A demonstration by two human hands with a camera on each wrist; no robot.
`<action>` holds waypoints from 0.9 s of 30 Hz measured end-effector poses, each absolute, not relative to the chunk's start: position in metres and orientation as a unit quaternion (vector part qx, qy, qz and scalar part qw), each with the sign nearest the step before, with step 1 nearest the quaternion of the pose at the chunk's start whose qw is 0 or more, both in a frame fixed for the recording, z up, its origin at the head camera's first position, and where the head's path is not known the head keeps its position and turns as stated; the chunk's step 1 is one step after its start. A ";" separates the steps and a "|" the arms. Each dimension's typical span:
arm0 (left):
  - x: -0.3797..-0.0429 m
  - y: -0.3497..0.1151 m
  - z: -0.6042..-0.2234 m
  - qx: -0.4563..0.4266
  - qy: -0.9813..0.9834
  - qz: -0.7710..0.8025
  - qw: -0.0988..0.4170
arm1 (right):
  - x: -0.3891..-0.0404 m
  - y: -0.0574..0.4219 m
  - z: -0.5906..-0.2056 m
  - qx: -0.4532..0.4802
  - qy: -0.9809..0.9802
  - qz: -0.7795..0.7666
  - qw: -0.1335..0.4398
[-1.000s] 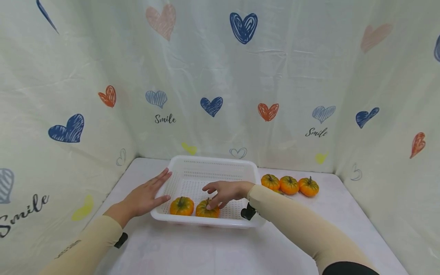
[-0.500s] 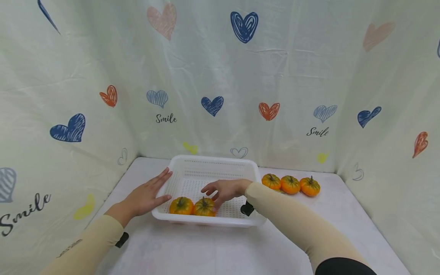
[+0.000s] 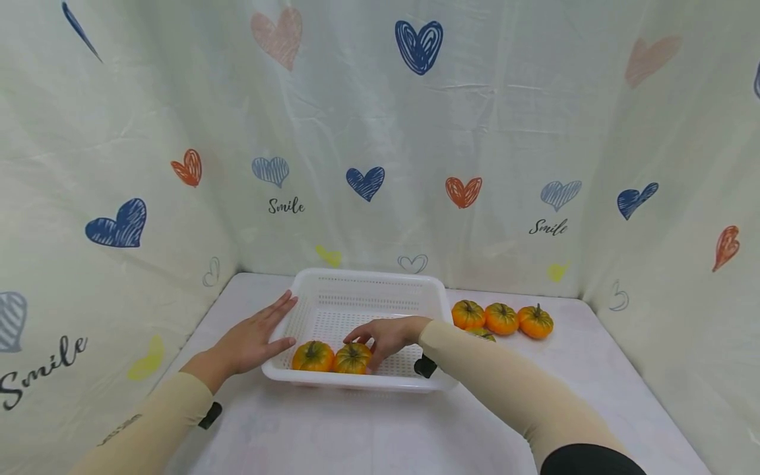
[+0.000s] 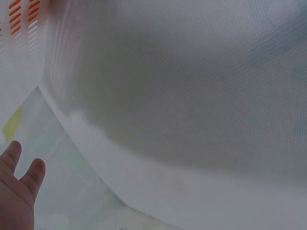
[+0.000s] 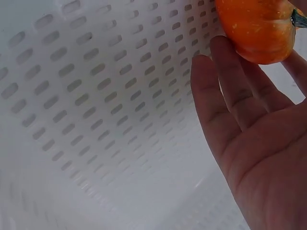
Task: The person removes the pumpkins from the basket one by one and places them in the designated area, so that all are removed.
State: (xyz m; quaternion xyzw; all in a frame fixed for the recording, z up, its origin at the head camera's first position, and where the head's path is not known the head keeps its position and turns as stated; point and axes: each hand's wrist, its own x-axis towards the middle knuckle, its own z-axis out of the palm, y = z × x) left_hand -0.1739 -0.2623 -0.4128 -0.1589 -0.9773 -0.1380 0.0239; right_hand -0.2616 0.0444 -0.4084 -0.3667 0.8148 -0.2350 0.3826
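Note:
A white perforated plastic basket [image 3: 380, 381] sits on the table with two small orange-green pumpkins [image 3: 312, 357] side by side along its near wall. My left hand [image 3: 252, 344] rests on the basket's left side, fingers straight; in the left wrist view part of that hand [image 4: 21, 187] shows at the lower left. Inside the basket, my right hand [image 3: 388, 338] holds the right-hand pumpkin [image 3: 351, 359], fingers behind it and thumb at its right front. The right wrist view has this pumpkin [image 5: 259, 28] at the top right, against the fingertips.
Right of the basket, a row of three small pumpkins [image 3: 501, 319] stands on the white table [image 3: 368, 435]. Another greenish pumpkin [image 3: 482, 334] shows partly behind the right sleeve. A curtain [image 3: 415, 132] printed with hearts surrounds the table.
The right-hand pumpkin has shifted slightly left, up against its neighbour. My right hand has moved lower around it, its fingers now behind the pumpkin. My left hand has stayed put.

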 end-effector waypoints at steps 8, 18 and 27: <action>-0.173 -0.262 -0.413 -0.158 -0.978 -0.137 0.024 | -0.259 0.042 -0.410 -0.368 0.814 -0.235 0.383; -0.173 -0.262 -0.412 -0.157 -0.978 -0.138 0.022 | -0.261 0.043 -0.415 -0.367 0.816 -0.243 0.375; -0.173 -0.262 -0.413 -0.158 -0.977 -0.138 0.025 | -0.260 0.044 -0.412 -0.365 0.827 -0.239 0.354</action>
